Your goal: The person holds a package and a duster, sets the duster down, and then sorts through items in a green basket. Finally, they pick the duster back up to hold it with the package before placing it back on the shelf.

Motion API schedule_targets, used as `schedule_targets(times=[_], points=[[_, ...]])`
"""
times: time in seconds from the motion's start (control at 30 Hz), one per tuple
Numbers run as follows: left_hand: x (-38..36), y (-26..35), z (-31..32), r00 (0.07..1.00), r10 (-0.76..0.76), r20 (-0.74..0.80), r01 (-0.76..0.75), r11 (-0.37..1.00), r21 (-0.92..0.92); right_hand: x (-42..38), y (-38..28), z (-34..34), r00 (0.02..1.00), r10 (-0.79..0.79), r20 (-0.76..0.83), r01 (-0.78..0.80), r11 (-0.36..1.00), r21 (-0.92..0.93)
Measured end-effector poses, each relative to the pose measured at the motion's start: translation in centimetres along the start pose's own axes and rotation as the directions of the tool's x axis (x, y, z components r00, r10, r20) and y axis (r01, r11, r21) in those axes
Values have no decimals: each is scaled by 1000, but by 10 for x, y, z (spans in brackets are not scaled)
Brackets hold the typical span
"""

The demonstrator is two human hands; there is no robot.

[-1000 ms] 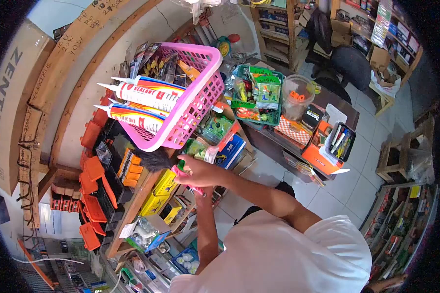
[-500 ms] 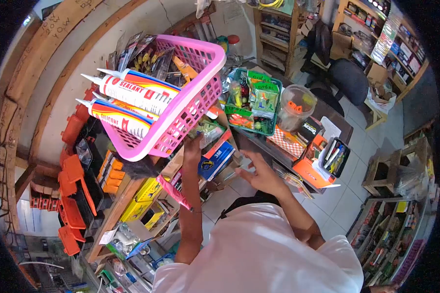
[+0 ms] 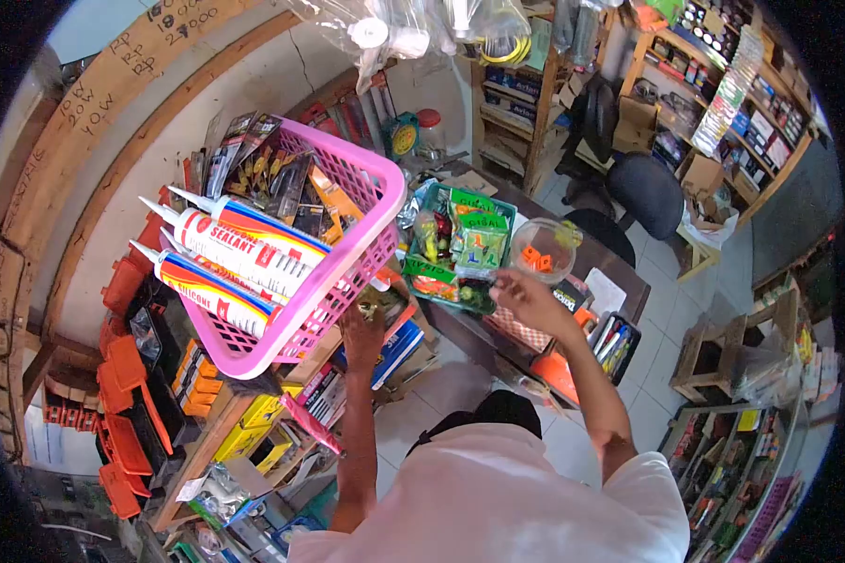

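My left hand (image 3: 362, 328) is below the right side of the pink basket (image 3: 347, 239), at a box of small packets; its fingers are partly hidden. The basket holds white sealant tubes (image 3: 244, 249) and carded tools. My right hand (image 3: 528, 302) reaches to the front edge of the green basket (image 3: 498, 225), which holds green-labelled packets (image 3: 479, 246). Its fingertips are near the basket's corner and the clear round tub (image 3: 545, 246) with orange pieces inside. Whether those fingers hold anything is too small to tell.
A black tray of pens (image 3: 616, 347) stands on the dark desk at the right. Blue boxes (image 3: 397, 355) lie beside my left hand. Orange bins (image 3: 127, 375) line the left. Plastic bags (image 3: 404, 28) hang overhead. Behind the desk is a black chair (image 3: 645, 195).
The view has shifted, bringing hanging bags into sight. My right hand has moved from in front of the desk to the green basket's edge. My left hand stays under the pink basket.
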State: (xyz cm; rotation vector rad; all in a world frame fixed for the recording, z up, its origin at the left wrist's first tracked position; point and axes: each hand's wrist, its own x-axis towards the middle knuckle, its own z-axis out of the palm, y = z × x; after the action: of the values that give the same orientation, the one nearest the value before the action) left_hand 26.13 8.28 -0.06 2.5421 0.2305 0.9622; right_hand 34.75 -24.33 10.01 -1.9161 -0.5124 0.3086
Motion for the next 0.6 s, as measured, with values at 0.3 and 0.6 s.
schedule_targets(times=[0.3, 0.6], points=[[-16, -34, 43, 937, -16, 349, 16, 1000, 4, 131, 17, -47, 972, -176, 154, 220, 912, -345], [10, 30, 0, 909, -199, 365, 202, 979, 32, 209, 56, -42, 937, 164, 308, 158, 587, -794]])
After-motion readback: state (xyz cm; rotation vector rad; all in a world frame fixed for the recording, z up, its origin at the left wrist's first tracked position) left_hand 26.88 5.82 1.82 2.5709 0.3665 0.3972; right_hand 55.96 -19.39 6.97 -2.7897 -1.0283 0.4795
